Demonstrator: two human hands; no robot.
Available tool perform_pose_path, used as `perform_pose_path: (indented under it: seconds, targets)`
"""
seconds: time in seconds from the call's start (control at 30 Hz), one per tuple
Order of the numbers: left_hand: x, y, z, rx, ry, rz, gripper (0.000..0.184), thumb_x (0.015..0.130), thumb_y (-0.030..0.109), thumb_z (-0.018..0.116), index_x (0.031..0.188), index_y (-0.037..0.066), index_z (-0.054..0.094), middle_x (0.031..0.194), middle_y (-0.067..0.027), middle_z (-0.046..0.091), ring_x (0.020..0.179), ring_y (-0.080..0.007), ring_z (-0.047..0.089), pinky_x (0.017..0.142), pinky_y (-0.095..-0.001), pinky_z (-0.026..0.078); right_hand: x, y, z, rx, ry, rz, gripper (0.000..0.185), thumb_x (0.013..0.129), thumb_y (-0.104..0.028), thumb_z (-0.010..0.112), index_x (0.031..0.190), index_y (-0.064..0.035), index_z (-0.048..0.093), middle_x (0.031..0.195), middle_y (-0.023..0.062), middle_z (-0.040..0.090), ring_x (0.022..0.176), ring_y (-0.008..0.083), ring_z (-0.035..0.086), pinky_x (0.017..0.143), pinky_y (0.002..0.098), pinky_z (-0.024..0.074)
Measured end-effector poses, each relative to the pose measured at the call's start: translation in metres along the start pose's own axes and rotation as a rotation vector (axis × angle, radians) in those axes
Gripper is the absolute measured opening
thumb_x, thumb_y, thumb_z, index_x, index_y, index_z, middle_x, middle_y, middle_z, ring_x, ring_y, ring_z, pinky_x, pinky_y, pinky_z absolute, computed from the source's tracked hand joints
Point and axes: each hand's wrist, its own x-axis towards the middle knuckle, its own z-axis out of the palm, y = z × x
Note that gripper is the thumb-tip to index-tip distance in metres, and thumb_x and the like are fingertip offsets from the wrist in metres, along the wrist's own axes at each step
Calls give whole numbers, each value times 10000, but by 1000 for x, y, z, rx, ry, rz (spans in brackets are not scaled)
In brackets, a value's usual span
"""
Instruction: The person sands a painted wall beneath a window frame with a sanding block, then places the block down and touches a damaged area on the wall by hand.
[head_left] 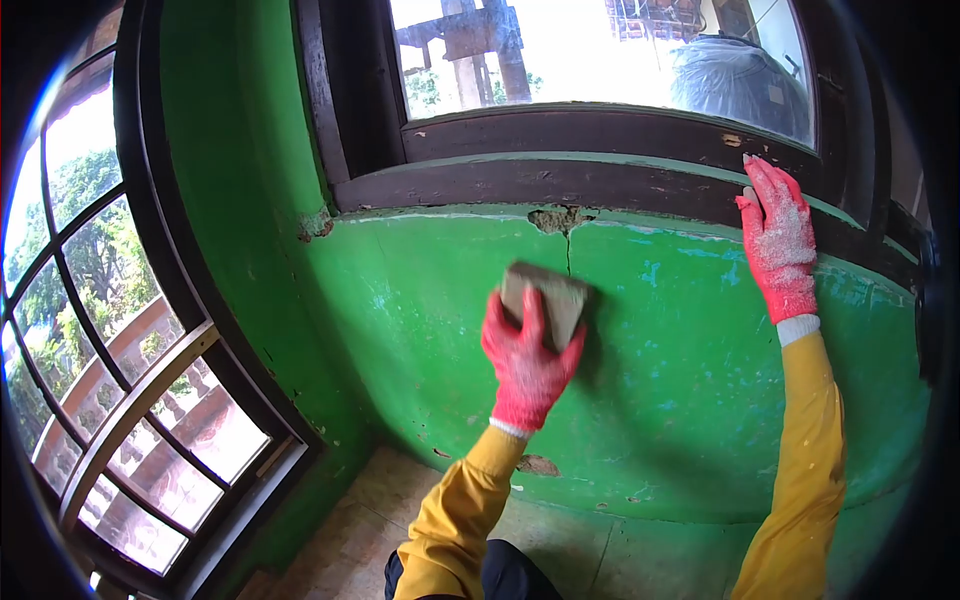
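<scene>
My left hand (524, 378), in a red dusty glove, grips a tan sanding block (560, 300) with its fingers spread over it. The block is at the green wall (680, 400), below a crack; its hidden face seems to meet the paint, which has pale scuffs and chips. On the right, my right hand (780, 245), in a matching red glove coated with dust, lies with fingers stretched out on the dark wooden window sill (600, 188). It holds nothing.
A broken plaster hole (558, 219) sits under the sill, with more chipped plaster (316, 226) at the left corner. A barred window (90, 330) with a wooden rail is on the left. Tiled floor (400, 490) runs below, with a bare patch (538, 465) low on the wall.
</scene>
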Motion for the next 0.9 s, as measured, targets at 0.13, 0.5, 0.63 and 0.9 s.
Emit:
perform_pose_path:
  seconds: [0.13,0.5,0.63,0.9]
  targets:
    - [116,22,2,8,135,-151,929,715,337,843,1485,108,376,1387,-363,377,1214,-523,451,998,-557,414,1,0,-1,8,14,-1,444,918,-188,669,1349,-118,590,1309,90,615,1233,288,558,1033,418,451]
    - [17,-40,-8,-39,-8,-33,938,682,377,854,1473,119,420,1415,-354,360,1229,-501,454,1018,-539,409,1,3,-3,31,-16,-46,434,928,-120,637,1358,-92,581,1309,125,607,1231,306,556,1060,417,441]
    - [111,-147,-36,-20,214,-721,965,805,458,747,1582,168,255,1481,-295,306,1316,-458,413,1083,-484,392,3,0,-2,-5,-14,-48,442,923,-102,628,1362,-94,580,1317,112,608,1239,298,554,1057,414,442]
    - [106,-23,-18,8,-59,-61,947,722,440,809,1516,143,387,1435,-357,351,1292,-520,417,1070,-575,368,0,15,10,52,-3,-48,464,904,-39,636,1363,-78,580,1350,119,594,1265,310,541,1066,401,442]
